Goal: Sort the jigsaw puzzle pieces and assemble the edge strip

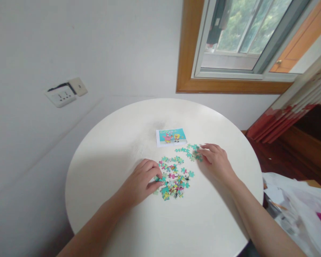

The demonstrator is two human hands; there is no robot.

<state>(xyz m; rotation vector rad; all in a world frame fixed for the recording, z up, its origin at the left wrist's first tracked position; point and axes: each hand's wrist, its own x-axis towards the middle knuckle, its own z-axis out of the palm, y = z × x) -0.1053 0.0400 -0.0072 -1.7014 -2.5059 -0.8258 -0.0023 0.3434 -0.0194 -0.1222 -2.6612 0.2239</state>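
Many small puzzle pieces (176, 185) lie in a loose heap at the middle of the white round table (101, 150). My left hand (143, 180) is at the heap's left edge, its thumb and forefinger closed around a teal puzzle piece. My right hand (215, 159) rests at the right of a looser group of teal pieces (187, 150), its fingertips touching or covering some of them; whether it grips one cannot be made out. Behind the pieces lies a box (171, 137) with cartoon figures on a teal picture.
A wall with a socket (61, 95) stands behind and to the left. A wood-framed window (189, 85) is at the back right, beside a red and white curtain (283, 114). White plastic bags (302, 207) are at the right of the table.
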